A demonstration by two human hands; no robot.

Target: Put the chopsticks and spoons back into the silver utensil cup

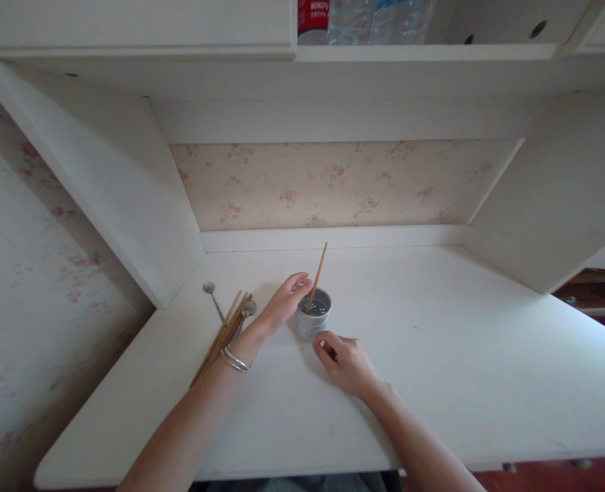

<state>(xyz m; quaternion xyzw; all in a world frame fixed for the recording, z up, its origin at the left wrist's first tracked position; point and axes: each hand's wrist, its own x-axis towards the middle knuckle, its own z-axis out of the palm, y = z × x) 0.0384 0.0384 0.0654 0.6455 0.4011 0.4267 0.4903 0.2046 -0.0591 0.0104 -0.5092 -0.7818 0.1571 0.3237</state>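
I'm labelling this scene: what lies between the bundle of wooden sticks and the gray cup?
In the head view, a metal spoon lies beside the sticks, then the left hand extends over the desk toward the cup.

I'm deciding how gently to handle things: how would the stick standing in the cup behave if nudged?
The stick looks slim and straight, so it is probably light and fairly stiff. It leans in the cup, whose mouth is much wider than the stick, so a nudge would likely make it swing or slide.
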